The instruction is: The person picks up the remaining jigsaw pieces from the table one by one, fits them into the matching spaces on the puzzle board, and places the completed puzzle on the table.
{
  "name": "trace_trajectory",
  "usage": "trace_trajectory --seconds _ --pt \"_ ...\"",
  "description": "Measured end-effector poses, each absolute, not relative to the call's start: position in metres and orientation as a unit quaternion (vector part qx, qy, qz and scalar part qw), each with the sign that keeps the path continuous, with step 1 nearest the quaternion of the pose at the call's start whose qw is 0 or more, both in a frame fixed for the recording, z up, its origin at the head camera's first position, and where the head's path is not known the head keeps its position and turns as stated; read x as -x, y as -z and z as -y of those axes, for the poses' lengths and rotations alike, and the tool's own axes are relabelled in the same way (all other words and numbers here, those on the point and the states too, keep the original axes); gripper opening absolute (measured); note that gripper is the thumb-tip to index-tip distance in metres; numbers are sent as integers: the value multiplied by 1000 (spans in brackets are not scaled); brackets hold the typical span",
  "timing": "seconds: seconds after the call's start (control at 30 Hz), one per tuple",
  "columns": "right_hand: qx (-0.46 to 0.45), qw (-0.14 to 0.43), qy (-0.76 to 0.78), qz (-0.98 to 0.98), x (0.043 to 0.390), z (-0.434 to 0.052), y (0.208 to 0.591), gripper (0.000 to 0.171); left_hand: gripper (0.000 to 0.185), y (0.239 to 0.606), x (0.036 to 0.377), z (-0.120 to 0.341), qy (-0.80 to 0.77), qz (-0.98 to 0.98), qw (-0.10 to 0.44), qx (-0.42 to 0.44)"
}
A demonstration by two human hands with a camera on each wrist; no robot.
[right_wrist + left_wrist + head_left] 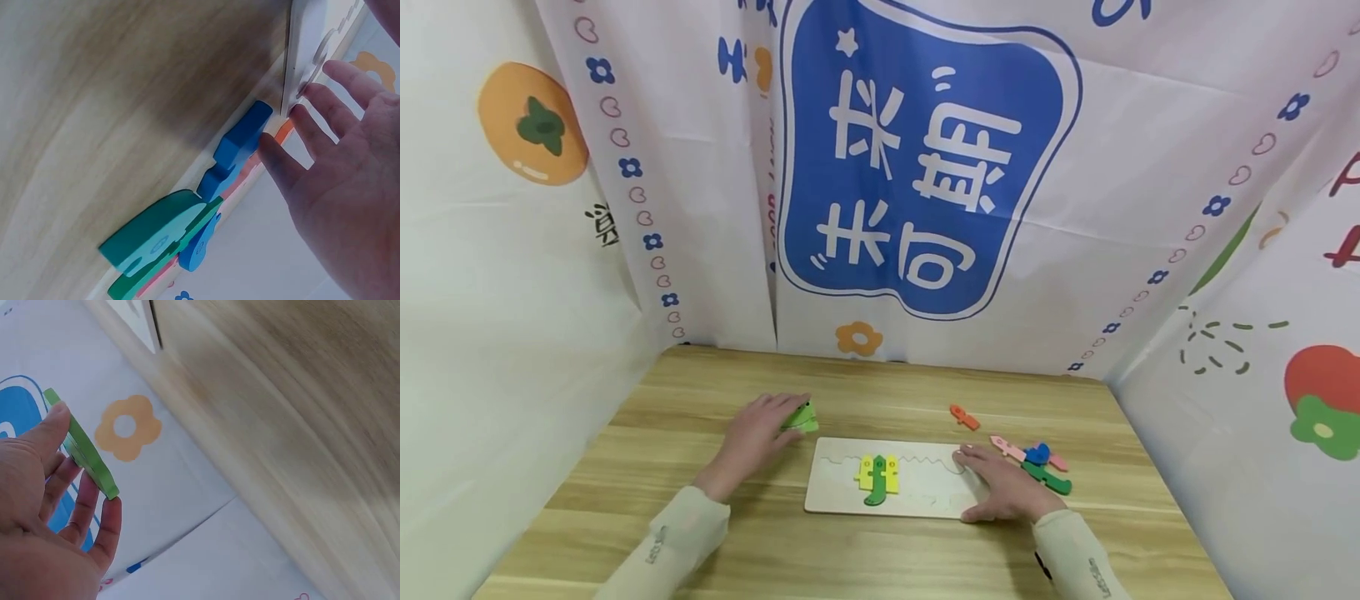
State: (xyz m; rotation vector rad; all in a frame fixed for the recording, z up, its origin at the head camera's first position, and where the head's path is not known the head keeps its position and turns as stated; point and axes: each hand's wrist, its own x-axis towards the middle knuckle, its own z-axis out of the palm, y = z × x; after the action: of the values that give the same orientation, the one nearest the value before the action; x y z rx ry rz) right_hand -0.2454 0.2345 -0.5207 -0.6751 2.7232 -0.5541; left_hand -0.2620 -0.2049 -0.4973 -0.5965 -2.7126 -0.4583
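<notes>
My left hand (792, 414) pinches a light green puzzle piece (803, 417) at the far left of the wooden puzzle board (835, 492). The left wrist view shows that green piece (80, 445) held edge-on between thumb and fingers of the left hand (87, 464). Yellow and green pieces (878, 477) sit in the board's middle. My right hand (976, 483) lies flat on the board's right end. In the right wrist view the right hand (312, 106) has straight fingers at the board's edge (299, 56).
Loose pieces lie right of the board: orange (964, 417), pink (1007, 447), blue (1037, 454) and dark green (1047, 478). The blue piece (237, 150) and a teal one (156, 240) show close to my right hand. Printed cloth walls (925, 167) surround the table (700, 383).
</notes>
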Motion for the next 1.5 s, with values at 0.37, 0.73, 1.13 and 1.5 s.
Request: trace_trajectory --seconds 0.37,0.73,1.13,1.5 --pt "236 139 197 -941 244 -237 521 96 59 501 252 181 136 945 143 261" --pt "236 143 205 -939 245 -235 521 95 53 515 243 156 187 930 54 313" --pt "239 137 200 -940 245 -237 522 95 52 525 246 148 177 931 13 319" --pt "238 139 203 -940 246 -237 523 95 52 529 249 147 159 934 -6 321"
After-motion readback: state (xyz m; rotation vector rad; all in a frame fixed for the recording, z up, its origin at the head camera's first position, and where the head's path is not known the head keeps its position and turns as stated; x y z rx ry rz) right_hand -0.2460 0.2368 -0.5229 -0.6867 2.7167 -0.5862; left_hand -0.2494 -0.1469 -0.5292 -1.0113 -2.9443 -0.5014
